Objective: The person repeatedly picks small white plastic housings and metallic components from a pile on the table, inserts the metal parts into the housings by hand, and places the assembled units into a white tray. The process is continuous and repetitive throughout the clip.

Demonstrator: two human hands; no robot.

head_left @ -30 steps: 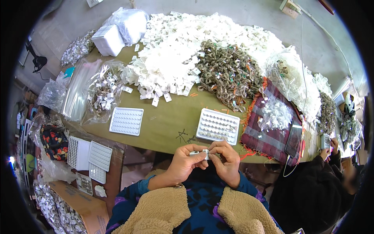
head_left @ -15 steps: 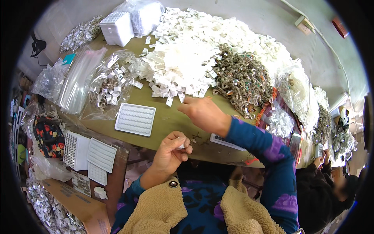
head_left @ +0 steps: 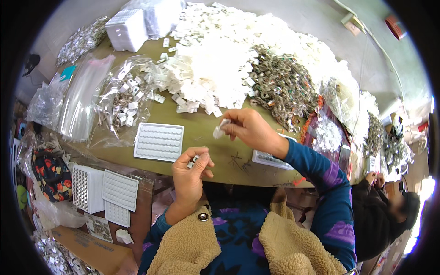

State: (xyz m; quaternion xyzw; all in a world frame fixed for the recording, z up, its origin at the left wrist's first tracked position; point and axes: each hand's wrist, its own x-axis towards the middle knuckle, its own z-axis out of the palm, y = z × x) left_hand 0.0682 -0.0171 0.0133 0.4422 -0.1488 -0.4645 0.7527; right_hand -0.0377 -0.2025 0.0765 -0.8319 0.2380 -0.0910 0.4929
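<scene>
My right hand (head_left: 252, 130) pinches a small folded white card (head_left: 221, 129) above the table, just in front of the large heap of white cards (head_left: 206, 68). Lower and to the left, my left hand (head_left: 189, 172) is closed round a small white piece with a dark mark (head_left: 194, 159); the fingers partly cover it. Beside that hand lies a white tray with rows of round hollows (head_left: 159, 142). Another white tray (head_left: 274, 158), holding shiny round items, sits partly behind my right forearm. A heap of small dark, shiny ring-like pieces (head_left: 284, 85) lies beyond my right hand.
Left on the table are clear plastic sleeves (head_left: 85, 101), an open bag of small white pieces (head_left: 128, 101) and stacked white trays (head_left: 126, 30). More trays (head_left: 120, 188) stand lower left, by a cardboard box (head_left: 91, 250). Another person (head_left: 382, 215) works at far right.
My right hand has drawn back from the edge of the white heap with a white card in its fingers. My left hand has shifted slightly left and up, its small piece now showing more.
</scene>
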